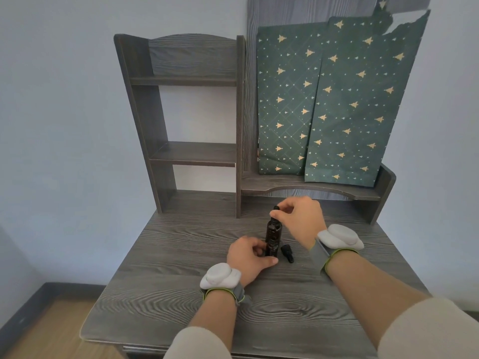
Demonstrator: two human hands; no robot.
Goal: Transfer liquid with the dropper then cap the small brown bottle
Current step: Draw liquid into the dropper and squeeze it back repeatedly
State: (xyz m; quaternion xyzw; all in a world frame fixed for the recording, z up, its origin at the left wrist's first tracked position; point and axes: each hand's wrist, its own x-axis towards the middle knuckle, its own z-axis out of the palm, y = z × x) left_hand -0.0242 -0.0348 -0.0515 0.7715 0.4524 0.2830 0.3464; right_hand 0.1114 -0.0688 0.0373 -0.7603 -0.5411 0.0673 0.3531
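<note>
Brown bottle (273,238) stands well inside desk (181,255) edges, left hand (248,255) gripping it, right hand (303,218) pinching its dropper (275,212)

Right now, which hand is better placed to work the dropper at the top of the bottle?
Right. The right hand pinches the dropper top above the upright bottle, while the left hand grips the bottle's lower part, steadying it on the desk.

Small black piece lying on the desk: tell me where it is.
Head view: the small black piece lies on the desk, just right of the brown bottle that the left hand grips.
</note>
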